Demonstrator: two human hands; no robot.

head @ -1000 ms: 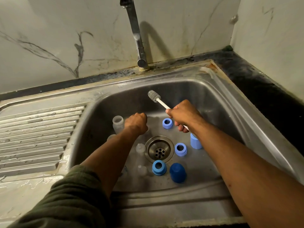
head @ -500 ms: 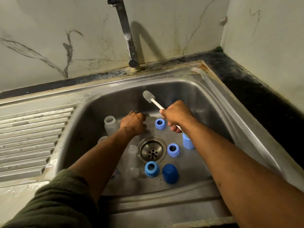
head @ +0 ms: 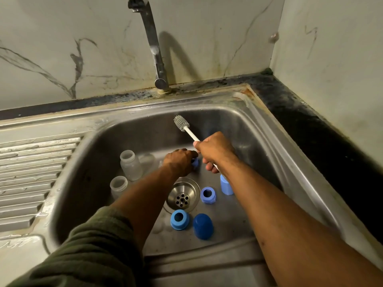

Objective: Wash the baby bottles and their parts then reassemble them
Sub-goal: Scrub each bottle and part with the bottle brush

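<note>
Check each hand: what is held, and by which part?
The right hand grips the bottle brush by its white handle, bristles up. The left hand closes on a blue bottle ring at its rim; the exact grip is hidden.

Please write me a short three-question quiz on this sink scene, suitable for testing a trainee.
1. True or false: water is running from the tap.
2. Which item does the right hand hold? A) a clear bottle B) the bottle brush C) a sponge
3. Fill in: the left hand reaches down onto a blue ____ beside the drain.

Key
1. False: no stream shows below the spout.
2. B: the fingers curl round the white handle, bristles pointing up and away.
3. Ring, mostly hidden under the fingers; whether it is firmly gripped cannot be told.
</note>
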